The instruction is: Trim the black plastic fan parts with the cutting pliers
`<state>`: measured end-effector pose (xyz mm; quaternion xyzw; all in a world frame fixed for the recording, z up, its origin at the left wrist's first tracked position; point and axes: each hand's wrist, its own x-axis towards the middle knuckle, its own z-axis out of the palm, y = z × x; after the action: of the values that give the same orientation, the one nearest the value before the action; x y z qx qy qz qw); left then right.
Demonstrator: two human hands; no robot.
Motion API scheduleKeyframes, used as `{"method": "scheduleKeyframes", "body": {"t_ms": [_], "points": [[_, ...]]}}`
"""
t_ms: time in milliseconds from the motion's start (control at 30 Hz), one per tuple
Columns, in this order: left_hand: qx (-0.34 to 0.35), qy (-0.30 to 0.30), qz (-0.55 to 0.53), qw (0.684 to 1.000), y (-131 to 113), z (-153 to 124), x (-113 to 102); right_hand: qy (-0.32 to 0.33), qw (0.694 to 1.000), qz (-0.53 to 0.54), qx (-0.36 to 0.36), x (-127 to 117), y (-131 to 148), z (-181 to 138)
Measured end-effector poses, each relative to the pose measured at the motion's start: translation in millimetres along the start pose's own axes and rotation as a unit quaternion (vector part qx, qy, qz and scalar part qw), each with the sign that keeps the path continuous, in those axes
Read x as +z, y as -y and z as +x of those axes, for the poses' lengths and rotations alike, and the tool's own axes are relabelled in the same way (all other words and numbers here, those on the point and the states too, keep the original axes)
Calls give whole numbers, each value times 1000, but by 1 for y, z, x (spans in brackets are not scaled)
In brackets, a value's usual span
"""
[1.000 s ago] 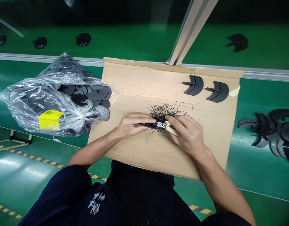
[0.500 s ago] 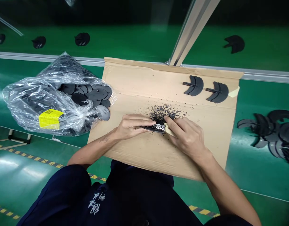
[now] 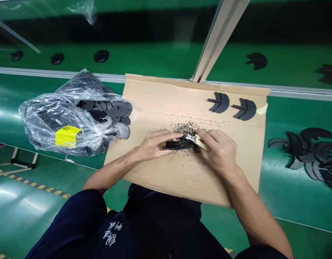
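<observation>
A round black plastic part (image 3: 179, 145) is held by its left edge in my left hand (image 3: 158, 144), thumb and fingers closed on it. My right hand (image 3: 219, 147) is wrapped round the pale handles of a pair of nippers (image 3: 191, 137). The metal head of the nippers lies against the far side of the part. Exactly what the jaws touch is too small to tell. Black plastic scraps (image 3: 186, 126) are scattered over the cardboard sheet (image 3: 155, 104) beneath and beyond my hands.
A clear plastic bag (image 3: 39, 118) of black discs, with a yellow label, lies at the left. Two curved black parts (image 3: 221, 102) rest on the cardboard's far right. More black parts (image 3: 317, 151) are piled on the green table at right. A metal post (image 3: 220, 39) rises behind.
The nippers have shifted up and right along the part, and their head is tilted differently. The part is now turned so more of its upper face shows. The camera view has shifted slightly.
</observation>
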<state>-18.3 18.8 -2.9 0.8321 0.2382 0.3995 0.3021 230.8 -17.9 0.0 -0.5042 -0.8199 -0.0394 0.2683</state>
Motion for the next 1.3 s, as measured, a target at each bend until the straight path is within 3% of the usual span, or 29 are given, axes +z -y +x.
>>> {"method": "scheduleKeyframes", "body": {"t_ms": [133,300,400,500,567,667,900,1000,1100,1200,1267,1300], "points": [[-25,59,54,997,-4,3,-1,9,999,-30,-27,1,1,0],[-93,79,36,992,-8,18,-12,43,998,20,28,-7,-14,2],[-176,71,34,981,11,37,-29,38,998,20,54,-11,-34,3],[-203,41,121,971,47,71,-56,31,998,-14,53,-13,-53,3],[-205,64,240,947,70,99,-75,34,998,-30,53,-13,-59,1],[-243,127,398,876,96,136,-96,64,995,-24,67,-16,-57,-4],[-315,155,465,813,117,169,-104,123,981,-19,146,-22,-49,-13],[-309,183,466,809,108,173,-97,122,977,-13,177,-23,-47,-16],[-244,291,392,838,85,180,-73,103,978,-7,179,-23,-43,-18],[-79,413,228,878,59,198,-24,77,982,-20,173,-23,-43,-20],[-7,402,232,886,48,219,20,74,981,-32,178,-23,-44,-20],[-8,372,265,890,47,233,43,76,980,-37,182,-23,-45,-20]]}}
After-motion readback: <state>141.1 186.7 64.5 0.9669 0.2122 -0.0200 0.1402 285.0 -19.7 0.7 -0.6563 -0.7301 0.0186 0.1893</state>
